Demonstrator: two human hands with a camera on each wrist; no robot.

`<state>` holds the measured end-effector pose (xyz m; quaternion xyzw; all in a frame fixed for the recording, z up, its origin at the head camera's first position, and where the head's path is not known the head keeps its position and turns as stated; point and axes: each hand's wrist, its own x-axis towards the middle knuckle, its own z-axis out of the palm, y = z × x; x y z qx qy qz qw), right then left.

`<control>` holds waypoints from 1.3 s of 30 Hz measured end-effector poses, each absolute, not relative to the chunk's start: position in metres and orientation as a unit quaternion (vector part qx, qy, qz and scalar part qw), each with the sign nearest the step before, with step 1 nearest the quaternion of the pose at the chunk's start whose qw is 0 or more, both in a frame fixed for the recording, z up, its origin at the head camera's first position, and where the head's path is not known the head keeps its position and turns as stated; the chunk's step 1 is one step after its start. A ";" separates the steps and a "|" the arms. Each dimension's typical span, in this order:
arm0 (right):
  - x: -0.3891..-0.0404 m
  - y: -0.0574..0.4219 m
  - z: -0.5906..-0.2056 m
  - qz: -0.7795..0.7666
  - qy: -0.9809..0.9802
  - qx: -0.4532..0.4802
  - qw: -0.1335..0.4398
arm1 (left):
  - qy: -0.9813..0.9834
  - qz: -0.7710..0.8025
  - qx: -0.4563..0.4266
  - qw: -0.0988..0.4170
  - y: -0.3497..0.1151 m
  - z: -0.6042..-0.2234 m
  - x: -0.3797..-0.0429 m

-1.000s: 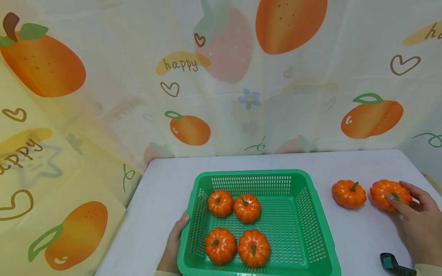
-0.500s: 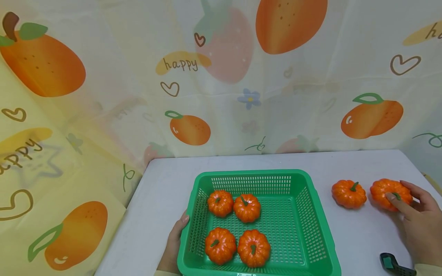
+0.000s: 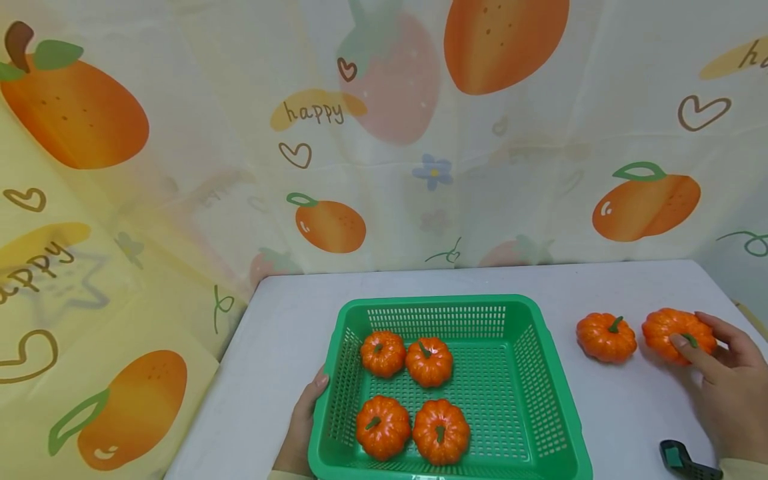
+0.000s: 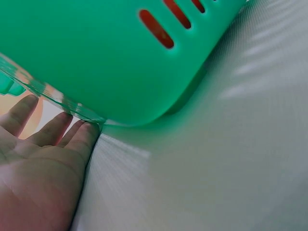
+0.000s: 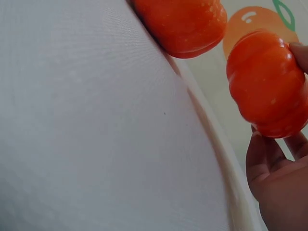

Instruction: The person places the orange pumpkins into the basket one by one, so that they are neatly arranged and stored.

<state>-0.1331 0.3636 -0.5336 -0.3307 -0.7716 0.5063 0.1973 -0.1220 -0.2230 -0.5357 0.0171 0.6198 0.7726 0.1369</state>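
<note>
My left hand rests against the left side of the green basket; in the left wrist view its fingers are nearly straight, tips at the basket's edge. Inside the basket sit several small orange pumpkins, two at the back and two at the front. At the far right my right hand grips another orange pumpkin, thumb near its green stem and fingers round the far side. The right wrist view shows this held pumpkin raised off the white tabletop. One more pumpkin lies just left of it.
A white cloth covers the table. Near the right wrist lies a black strap-like object with a green patch. Behind and to the left hangs a fruit-printed curtain.
The pumpkin in my right hand has risen and tilted slightly. My left hand, the basket and the other pumpkins have stayed in place.
</note>
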 end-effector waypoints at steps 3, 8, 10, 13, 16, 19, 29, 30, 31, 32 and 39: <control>-0.133 0.362 -0.532 0.522 -0.762 -0.322 0.207 | 0.621 0.772 0.005 0.139 -0.223 -0.536 -0.123; -0.132 0.359 -0.529 0.538 -0.753 -0.313 0.211 | 0.627 0.767 0.000 0.136 -0.223 -0.536 -0.123; -0.132 0.357 -0.527 0.538 -0.755 -0.310 0.211 | 0.626 0.768 0.000 0.136 -0.223 -0.536 -0.124; -0.131 0.354 -0.524 0.537 -0.757 -0.306 0.211 | 0.626 0.768 0.001 0.135 -0.223 -0.537 -0.123; -0.130 0.351 -0.521 0.533 -0.762 -0.303 0.209 | 0.626 0.768 0.005 0.135 -0.223 -0.537 -0.123; -0.130 0.350 -0.519 0.533 -0.765 -0.291 0.213 | 0.624 0.769 0.008 0.137 -0.224 -0.536 -0.123; -0.130 0.348 -0.521 0.558 -0.763 -0.236 0.227 | 0.621 0.772 0.006 0.137 -0.224 -0.537 -0.123; -0.130 0.348 -0.520 0.559 -0.763 -0.233 0.227 | 0.622 0.771 0.006 0.136 -0.224 -0.537 -0.123; -0.130 0.347 -0.519 0.559 -0.763 -0.231 0.228 | 0.623 0.770 0.010 0.135 -0.224 -0.536 -0.122; -0.130 0.347 -0.518 0.560 -0.763 -0.228 0.228 | 0.624 0.770 0.015 0.134 -0.224 -0.536 -0.122; -0.131 0.342 -0.512 0.567 -0.763 -0.212 0.227 | 0.621 0.772 0.033 0.135 -0.222 -0.534 -0.120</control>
